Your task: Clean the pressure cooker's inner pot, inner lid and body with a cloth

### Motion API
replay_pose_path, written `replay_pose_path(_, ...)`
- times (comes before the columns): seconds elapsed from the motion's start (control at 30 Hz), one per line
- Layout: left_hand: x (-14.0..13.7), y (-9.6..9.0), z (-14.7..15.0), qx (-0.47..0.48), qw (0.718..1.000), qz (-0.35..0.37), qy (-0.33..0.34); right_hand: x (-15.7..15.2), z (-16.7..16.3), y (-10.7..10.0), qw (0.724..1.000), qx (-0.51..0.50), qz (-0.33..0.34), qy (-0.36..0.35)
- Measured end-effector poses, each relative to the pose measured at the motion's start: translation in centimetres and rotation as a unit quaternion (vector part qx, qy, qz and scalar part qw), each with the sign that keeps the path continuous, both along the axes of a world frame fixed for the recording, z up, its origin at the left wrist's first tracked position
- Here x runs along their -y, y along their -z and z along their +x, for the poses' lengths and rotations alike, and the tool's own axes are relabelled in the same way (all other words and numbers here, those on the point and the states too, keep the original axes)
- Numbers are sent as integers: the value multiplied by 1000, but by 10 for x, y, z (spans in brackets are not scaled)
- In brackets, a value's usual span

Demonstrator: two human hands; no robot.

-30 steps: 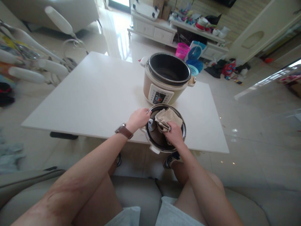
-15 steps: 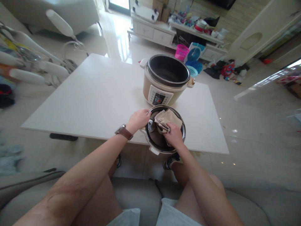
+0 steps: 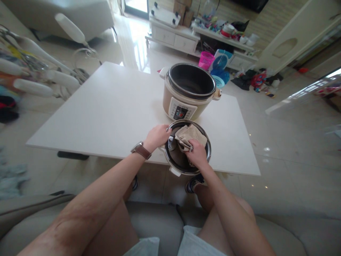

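Observation:
An upturned pressure cooker lid (image 3: pixel 176 160) shows its dark underside and shiny rim at the table's front edge. My left hand (image 3: pixel 158 137) grips the lid's left rim, fingers closed. Inside the lid, my right hand (image 3: pixel 197 153) is closed on a folded beige cloth (image 3: pixel 192 133), which lies against the lid's inner surface. Just behind the lid stands the electric pressure cooker (image 3: pixel 183 106), upright and without its lid, its dark inner pot (image 3: pixel 191 80) showing. Its control panel faces me.
The white table (image 3: pixel 101 110) spans the space before me. A metal rack with white padded arms (image 3: pixel 70 28) is at the left. Beyond the table are a TV cabinet (image 3: pixel 170 39), a pink basket (image 3: pixel 206 60) and blue containers (image 3: pixel 221 69) on the floor.
Both hands, the lid and the cloth hold almost the same place. The whole view has shifted very slightly.

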State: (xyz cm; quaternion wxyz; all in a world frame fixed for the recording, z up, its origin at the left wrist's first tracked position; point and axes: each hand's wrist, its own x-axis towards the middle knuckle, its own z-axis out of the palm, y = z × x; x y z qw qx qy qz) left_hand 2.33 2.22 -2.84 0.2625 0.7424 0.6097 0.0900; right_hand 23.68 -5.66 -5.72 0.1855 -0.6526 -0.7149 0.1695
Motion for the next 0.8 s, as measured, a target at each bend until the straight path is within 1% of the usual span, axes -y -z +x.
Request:
replay_pose_path(0.27,2,-4,0,18,1000,-6,-3,1,-1,-3,1000,5,-5,-1)
replay_pose_path(0.8,1,-3,0,1,1000,-8,-3,1,-1,0,1000,0,-10,-4)
